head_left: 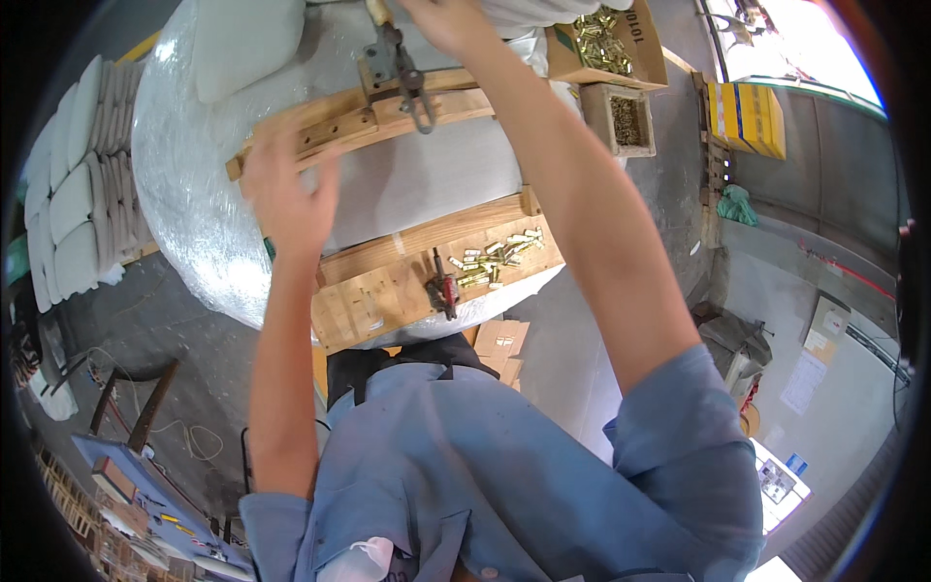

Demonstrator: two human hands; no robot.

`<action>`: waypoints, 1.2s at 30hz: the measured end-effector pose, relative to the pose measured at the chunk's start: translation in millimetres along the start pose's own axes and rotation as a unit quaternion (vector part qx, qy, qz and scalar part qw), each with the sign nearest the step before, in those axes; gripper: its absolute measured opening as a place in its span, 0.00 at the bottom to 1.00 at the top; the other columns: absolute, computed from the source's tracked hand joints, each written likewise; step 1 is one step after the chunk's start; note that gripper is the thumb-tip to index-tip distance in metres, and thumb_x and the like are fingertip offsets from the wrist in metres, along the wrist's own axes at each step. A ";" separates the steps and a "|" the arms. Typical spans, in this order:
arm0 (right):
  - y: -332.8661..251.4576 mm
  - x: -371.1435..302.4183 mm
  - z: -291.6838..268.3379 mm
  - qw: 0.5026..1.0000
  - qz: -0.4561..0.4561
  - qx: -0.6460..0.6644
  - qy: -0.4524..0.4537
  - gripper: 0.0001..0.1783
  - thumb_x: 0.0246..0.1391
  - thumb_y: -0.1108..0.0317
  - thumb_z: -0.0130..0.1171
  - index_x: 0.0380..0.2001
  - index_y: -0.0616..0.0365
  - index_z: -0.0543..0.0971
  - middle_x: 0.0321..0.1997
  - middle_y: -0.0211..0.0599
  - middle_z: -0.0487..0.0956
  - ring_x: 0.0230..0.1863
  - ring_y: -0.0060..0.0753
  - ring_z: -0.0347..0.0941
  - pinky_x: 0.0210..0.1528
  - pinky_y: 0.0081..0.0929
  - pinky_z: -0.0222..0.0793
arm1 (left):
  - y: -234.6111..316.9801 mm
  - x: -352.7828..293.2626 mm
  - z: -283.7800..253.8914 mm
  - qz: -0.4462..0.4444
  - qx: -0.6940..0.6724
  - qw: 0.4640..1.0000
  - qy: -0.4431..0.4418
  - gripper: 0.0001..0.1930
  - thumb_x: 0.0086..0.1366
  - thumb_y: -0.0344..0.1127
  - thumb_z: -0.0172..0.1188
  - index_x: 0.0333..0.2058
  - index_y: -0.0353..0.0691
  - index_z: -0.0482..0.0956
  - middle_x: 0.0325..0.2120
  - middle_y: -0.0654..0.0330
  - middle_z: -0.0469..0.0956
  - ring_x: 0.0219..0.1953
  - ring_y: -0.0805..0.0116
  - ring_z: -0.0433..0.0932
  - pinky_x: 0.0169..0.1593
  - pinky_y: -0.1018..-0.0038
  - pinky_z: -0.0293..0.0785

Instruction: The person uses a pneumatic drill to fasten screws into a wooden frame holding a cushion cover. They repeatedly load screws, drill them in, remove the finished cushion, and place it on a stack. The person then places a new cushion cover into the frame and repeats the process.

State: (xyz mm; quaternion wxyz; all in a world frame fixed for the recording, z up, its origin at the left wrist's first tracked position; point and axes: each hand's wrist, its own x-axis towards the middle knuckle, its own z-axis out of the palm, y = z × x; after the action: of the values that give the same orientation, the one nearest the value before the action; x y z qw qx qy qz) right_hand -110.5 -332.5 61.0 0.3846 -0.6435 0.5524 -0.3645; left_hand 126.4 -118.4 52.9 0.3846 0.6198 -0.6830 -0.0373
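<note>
My left hand (293, 194) is over the left end of a wooden bar (339, 126), slightly smeared by motion, its thumb and fingers apart and nothing visible in it. At the top edge is my right hand (448, 21), its fingers mostly cut off by the picture's rim. Just left of it a metal toggle clamp (393, 68) with a wooden handle is mounted on the bar. A pale flat panel (427, 179) lies between this bar and a nearer wooden board (359, 306). On that board are several small brass-coloured metal pieces (499, 257) and a red and black hand tool (443, 288).
A cardboard box (655, 58) of brass-coloured pieces and a smaller bin (637, 150) stand at the upper right. Pale padded pieces (73, 184) are stacked at the left. The worktop is wrapped in clear plastic (179, 175). A yellow box (747, 118) stands farther right.
</note>
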 end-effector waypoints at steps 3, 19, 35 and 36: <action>36.5 -92.7 -57.9 0.963 -0.005 -0.042 0.266 0.15 0.66 0.62 0.63 0.49 0.60 0.83 0.50 0.44 0.87 0.54 0.40 0.83 0.59 0.37 0.76 | -35.2 -56.7 12.3 -0.348 0.029 0.924 0.153 0.31 0.80 0.56 0.50 0.66 0.34 0.72 0.65 0.43 0.75 0.66 0.39 0.72 0.71 0.50 0.62; 125.6 -178.1 -68.8 0.874 0.311 -0.285 0.241 0.28 0.78 0.45 0.33 0.56 0.52 0.76 0.60 0.44 0.81 0.62 0.56 0.75 0.61 0.57 0.70 | -27.0 -39.1 59.5 -0.572 0.238 0.785 -0.005 0.37 0.83 0.61 0.23 0.64 0.41 0.75 0.61 0.51 0.79 0.64 0.46 0.75 0.65 0.42 0.62; 123.6 -290.9 -128.7 0.948 0.084 -0.113 0.285 0.13 0.65 0.67 0.64 0.49 0.61 0.79 0.47 0.52 0.80 0.51 0.58 0.78 0.53 0.47 0.75 | -34.9 -107.0 -0.7 -0.331 0.075 0.935 -0.104 0.38 0.76 0.55 0.56 0.72 0.29 0.65 0.69 0.35 0.68 0.70 0.36 0.67 0.73 0.50 0.63; 111.1 -321.5 -136.5 0.948 0.065 -0.136 0.280 0.14 0.63 0.67 0.65 0.49 0.60 0.77 0.49 0.52 0.78 0.53 0.60 0.76 0.55 0.50 0.72 | -32.7 -123.7 -9.0 -0.326 0.108 0.930 -0.132 0.38 0.76 0.55 0.56 0.71 0.27 0.65 0.70 0.32 0.65 0.72 0.33 0.64 0.74 0.49 0.61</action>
State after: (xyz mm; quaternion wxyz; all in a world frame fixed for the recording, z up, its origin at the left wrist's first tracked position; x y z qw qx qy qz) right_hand -320.2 -36.8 6.9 0.1462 -0.5240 0.7229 -0.4260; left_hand 150.4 -13.7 -17.3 0.1882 0.8357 -0.4876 -0.1687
